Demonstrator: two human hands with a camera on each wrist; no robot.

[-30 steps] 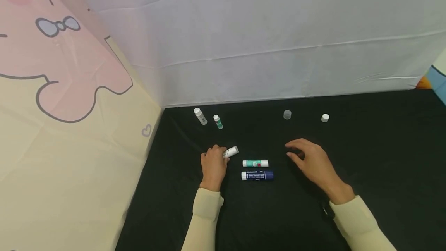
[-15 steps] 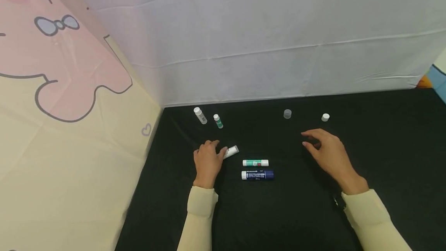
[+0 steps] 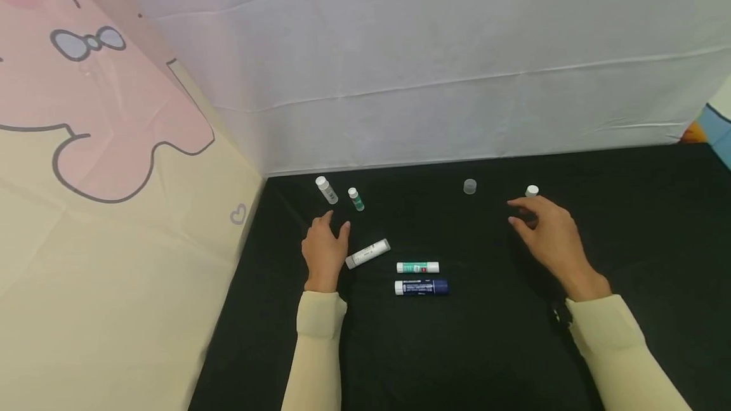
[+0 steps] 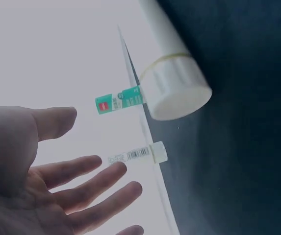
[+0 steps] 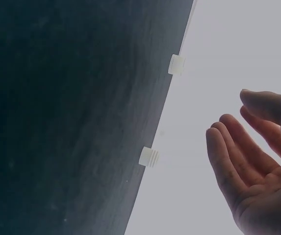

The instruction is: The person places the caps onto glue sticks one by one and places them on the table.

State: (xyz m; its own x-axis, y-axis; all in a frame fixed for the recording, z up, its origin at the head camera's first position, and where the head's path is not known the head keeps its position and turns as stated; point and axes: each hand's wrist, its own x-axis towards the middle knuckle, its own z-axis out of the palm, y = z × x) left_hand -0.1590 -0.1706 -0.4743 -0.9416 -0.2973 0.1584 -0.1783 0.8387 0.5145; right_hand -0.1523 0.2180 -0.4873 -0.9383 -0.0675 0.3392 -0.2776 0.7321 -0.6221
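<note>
My left hand (image 3: pixel 323 252) is over the black table with fingers spread, holding nothing, just left of a white glue stick (image 3: pixel 368 254) lying slanted. Beyond it stand a white stick (image 3: pixel 327 190) and a small green one (image 3: pixel 356 200); the left wrist view shows the green stick (image 4: pixel 119 100) past my spread fingers. Right of the slanted stick lie a green-and-white stick (image 3: pixel 418 267) and a dark blue one (image 3: pixel 421 287). My right hand (image 3: pixel 548 236), fingers loosely bent around nothing, is just in front of a white cap (image 3: pixel 532 191). A translucent cap (image 3: pixel 470 186) is farther left.
A pale cloth wall (image 3: pixel 428 100) rises along the table's back edge. On the left hangs a cream cloth (image 3: pixel 143 284) with a pink cartoon figure. The black cloth (image 3: pixel 457 360) covers the table.
My left hand has let go of the slanted white stick and moved left and away from me. My right hand has moved right and forward, closer to the white cap.
</note>
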